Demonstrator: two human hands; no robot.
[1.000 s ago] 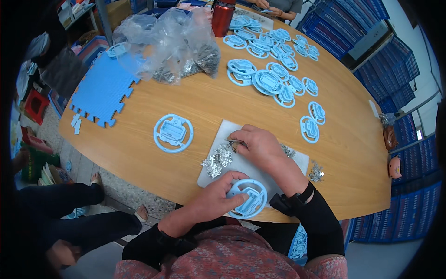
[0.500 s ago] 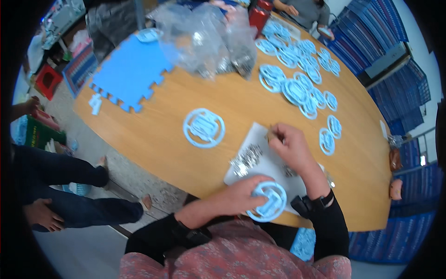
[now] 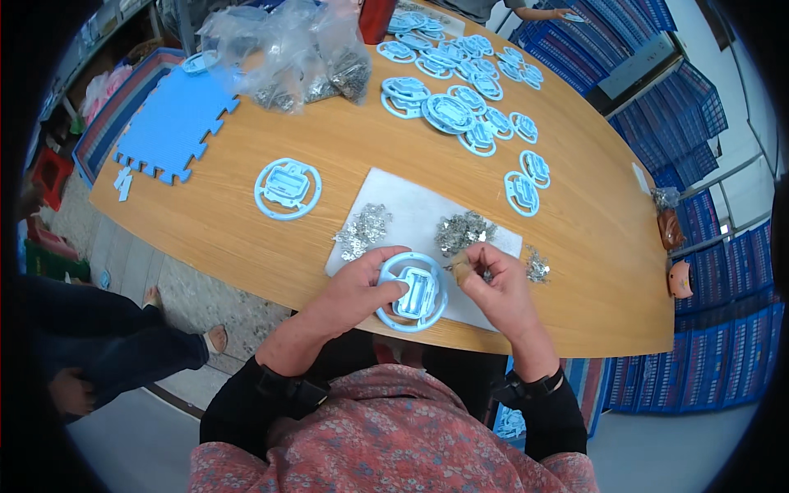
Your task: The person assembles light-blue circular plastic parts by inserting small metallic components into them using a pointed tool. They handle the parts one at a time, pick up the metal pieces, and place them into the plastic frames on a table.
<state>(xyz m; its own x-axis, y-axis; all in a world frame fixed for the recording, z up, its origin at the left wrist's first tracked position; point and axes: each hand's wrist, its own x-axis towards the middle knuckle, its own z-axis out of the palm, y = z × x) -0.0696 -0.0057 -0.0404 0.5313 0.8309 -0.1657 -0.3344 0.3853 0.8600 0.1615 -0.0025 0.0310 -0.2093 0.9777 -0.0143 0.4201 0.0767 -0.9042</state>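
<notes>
My left hand [image 3: 355, 287] grips a light-blue round plastic part [image 3: 424, 294], shaped like a small steering wheel with a raised rectangular centre, thumb lying on its face. Close to the part's right rim, my right hand [image 3: 500, 287] is closed in a pinch, a tan covering on one fingertip. Whatever sits in that pinch is too small to name. Beneath both hands lies a white sheet [image 3: 394, 191]. It bears a pile of shiny flat metal pieces [image 3: 364, 232] on the left and a pile of darker small metal pieces [image 3: 465, 231] on the right.
Another blue wheel part [image 3: 288, 188] lies to the left; many more [image 3: 449, 112] are heaped at the far right. A blue foam mat [image 3: 173, 123], plastic bags of metal pieces [image 3: 288, 57] and a red cylinder [image 3: 377, 20] stand farther back. A person [image 3: 115, 320] is at left.
My right hand has come back from the sheet's far side to beside the wheel part. My left hand has raised the part over the sheet's near edge. The whole view has shifted.
</notes>
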